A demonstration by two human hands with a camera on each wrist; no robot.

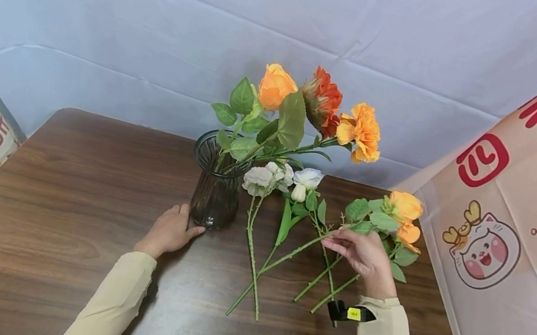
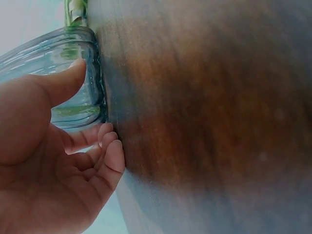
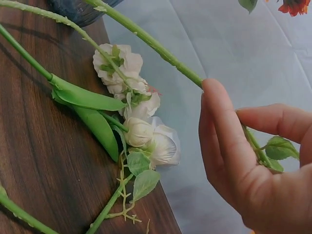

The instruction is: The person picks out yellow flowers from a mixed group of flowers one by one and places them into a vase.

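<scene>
A dark, ribbed glass vase stands upright, holding an orange rose, a red-orange flower and a ruffled orange flower. My left hand rests low beside the vase's base. In the left wrist view its thumb lies against the glass, and its loosely bent fingertips are at the tabletop. Between thumb and fingers my right hand pinches a green stem of an orange rose. The stem's cut end slants toward the vase side, above the table.
White flowers and a pale rose lie right of the vase, stems toward me. Another orange flower lies at the right among leaves. A pale cloth backdrop rises behind the wooden table, with printed cloths at both sides.
</scene>
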